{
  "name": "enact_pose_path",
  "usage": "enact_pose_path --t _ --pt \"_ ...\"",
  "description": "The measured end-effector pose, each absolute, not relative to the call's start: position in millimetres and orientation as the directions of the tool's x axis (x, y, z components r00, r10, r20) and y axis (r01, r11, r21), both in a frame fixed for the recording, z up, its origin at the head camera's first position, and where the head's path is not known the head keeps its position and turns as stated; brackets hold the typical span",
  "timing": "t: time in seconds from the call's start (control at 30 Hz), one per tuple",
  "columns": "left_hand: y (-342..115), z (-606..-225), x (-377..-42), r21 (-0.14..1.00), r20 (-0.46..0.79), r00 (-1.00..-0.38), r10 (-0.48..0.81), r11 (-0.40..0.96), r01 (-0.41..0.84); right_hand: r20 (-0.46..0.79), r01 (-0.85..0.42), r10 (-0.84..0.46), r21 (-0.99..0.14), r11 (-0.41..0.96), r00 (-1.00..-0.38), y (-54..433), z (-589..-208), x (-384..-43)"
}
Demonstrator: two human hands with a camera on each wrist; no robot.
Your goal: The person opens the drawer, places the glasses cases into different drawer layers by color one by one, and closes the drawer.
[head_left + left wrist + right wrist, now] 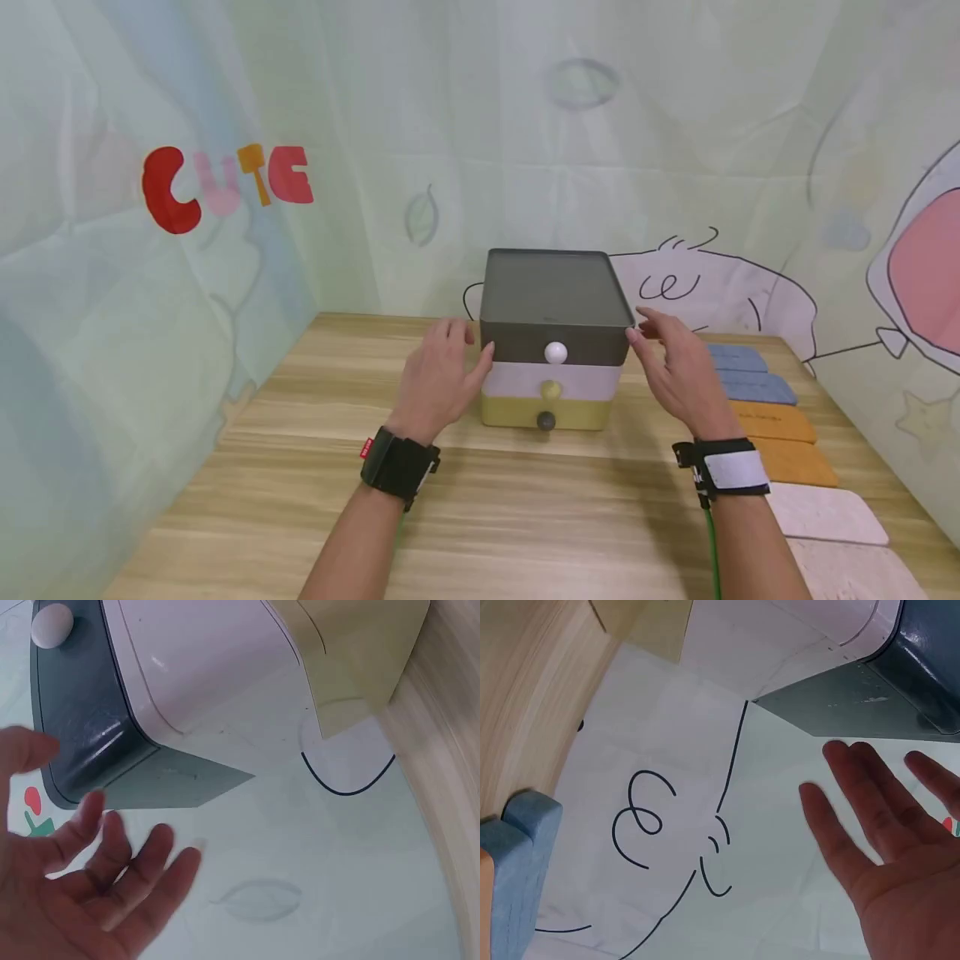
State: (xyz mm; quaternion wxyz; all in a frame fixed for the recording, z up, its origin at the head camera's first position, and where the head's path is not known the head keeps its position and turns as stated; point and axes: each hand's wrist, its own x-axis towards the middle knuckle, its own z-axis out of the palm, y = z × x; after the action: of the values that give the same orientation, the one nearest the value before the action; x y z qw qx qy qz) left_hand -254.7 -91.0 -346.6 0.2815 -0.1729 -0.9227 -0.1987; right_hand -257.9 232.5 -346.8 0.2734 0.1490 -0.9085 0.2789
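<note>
Where the 3-tier box stack [525, 340] stands: centre of the head view.
Left hand [442, 375]: left of centre, fingers spread; thumb contact unclear.
Right hand [682, 375]: right of centre, fingers spread; contact unclear.
Box stack: probably light, stiff, slippery; best held low, both sides.

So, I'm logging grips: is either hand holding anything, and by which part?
Nothing looks gripped: left hand and right hand flank the dark top box; touching is unclear.
</note>
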Motion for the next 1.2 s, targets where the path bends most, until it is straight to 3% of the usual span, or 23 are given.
enact_pose_path --t 0.23,0.6,1.2 --pt "-77 -344 -257 0.203 0.705 -0.659 0.261 0.817 0.54 0.662 -0.537 -0.152 -0.43 0.726 -0.734 230 -347 -261" --pt "-49 -347 -250 0.144 0.79 -0.546 0.279 0.781 0.608 0.768 -0.6 -0.166 -0.325 0.731 -0.618 226 -349 -265" --pt "-9 -356 -251 0.047 0.705 -0.541 0.46 0.73 0.682 0.764 -0.607 -0.17 -0.334 0.721 -0.622 222 -349 -264"
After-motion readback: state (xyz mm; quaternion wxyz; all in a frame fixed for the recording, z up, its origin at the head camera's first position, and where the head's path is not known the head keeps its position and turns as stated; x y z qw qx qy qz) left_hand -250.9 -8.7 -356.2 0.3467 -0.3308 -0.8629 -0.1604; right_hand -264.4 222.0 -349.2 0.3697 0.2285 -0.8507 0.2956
